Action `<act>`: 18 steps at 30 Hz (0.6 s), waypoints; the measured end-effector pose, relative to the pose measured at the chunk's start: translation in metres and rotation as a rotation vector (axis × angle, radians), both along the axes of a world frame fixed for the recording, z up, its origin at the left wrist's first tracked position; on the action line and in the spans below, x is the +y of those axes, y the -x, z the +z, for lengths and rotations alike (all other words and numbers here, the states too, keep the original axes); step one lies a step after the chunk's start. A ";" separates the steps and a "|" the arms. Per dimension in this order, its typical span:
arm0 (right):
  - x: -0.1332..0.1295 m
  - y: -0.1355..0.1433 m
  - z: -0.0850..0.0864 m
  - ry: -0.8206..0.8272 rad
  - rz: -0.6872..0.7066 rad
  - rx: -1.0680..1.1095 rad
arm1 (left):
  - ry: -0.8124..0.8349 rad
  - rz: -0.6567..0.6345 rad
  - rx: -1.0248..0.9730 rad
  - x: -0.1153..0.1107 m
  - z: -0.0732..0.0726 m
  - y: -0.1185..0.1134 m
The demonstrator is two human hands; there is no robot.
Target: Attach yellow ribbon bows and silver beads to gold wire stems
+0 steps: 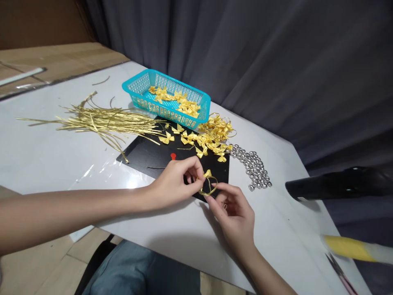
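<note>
Between my hands is a looped gold cord (212, 191) with a small yellow ribbon bow (208, 173) at its top. My left hand (181, 178) pinches the loop's left side, close to the bow. On the loop's lower right, my right hand (231, 207) grips the cord between thumb and index finger, its other fingers curled. Both hands are just above the near edge of a black board (139, 153). Several loose yellow bows (201, 141) lie on that board, beyond my hands.
A turquoise basket (135, 88) holds more yellow bows. Left of it lies a bundle of gold cords (107, 121); to its right, a pile of looped bows (216, 127). Silver beads (254, 168), a black cylindrical object (322, 184), scissors (340, 272) and a yellow-and-white object (353, 248) are at right.
</note>
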State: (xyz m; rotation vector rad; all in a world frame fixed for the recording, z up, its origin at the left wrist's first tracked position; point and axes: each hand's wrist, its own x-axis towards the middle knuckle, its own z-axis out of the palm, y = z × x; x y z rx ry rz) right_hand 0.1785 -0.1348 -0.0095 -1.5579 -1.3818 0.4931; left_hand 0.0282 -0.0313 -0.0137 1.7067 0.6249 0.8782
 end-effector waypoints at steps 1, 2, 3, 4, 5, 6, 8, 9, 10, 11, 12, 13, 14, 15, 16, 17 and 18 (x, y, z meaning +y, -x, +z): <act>0.000 0.000 0.000 -0.009 0.021 -0.040 | 0.006 -0.007 0.000 -0.001 0.000 0.000; 0.000 -0.001 0.000 -0.021 0.045 -0.074 | 0.011 -0.014 0.002 -0.001 0.001 0.000; 0.000 -0.002 0.000 -0.034 0.063 -0.101 | 0.014 -0.018 0.004 -0.001 0.001 0.000; 0.000 -0.002 0.000 -0.049 0.067 -0.118 | 0.015 -0.021 0.004 -0.001 0.001 0.000; 0.000 -0.003 0.001 -0.063 0.056 -0.126 | 0.015 -0.021 0.003 -0.001 0.001 0.000; 0.000 -0.004 0.002 -0.074 0.031 -0.128 | 0.012 -0.020 0.000 -0.001 0.001 0.000; -0.001 -0.005 0.004 -0.091 -0.031 -0.121 | 0.006 -0.015 -0.006 0.000 0.001 0.000; -0.001 -0.006 0.004 -0.102 -0.058 -0.117 | 0.003 -0.016 -0.005 0.001 0.001 0.000; -0.001 -0.007 0.005 -0.116 -0.079 -0.115 | 0.000 -0.020 -0.002 0.001 0.001 0.000; -0.001 -0.008 0.006 -0.131 -0.094 -0.116 | -0.005 -0.024 0.003 0.001 0.001 0.000; -0.001 -0.008 0.007 -0.144 -0.106 -0.117 | -0.013 -0.030 0.009 0.001 0.001 0.000; -0.001 -0.009 0.007 -0.155 -0.115 -0.120 | -0.025 -0.037 0.016 0.001 0.001 0.000; -0.001 -0.009 0.008 -0.163 -0.121 -0.123 | -0.043 -0.045 0.023 0.001 0.001 0.001; -0.001 -0.010 0.008 -0.169 -0.125 -0.124 | -0.063 -0.054 0.030 0.000 0.001 0.001; -0.001 -0.010 0.008 -0.174 -0.130 -0.124 | -0.085 -0.065 0.035 0.000 0.001 0.001; -0.001 -0.010 0.009 -0.178 -0.134 -0.124 | -0.106 -0.078 0.042 0.000 0.001 0.002; -0.001 -0.010 0.009 -0.186 -0.131 -0.129 | -0.128 -0.094 0.048 -0.001 0.000 0.002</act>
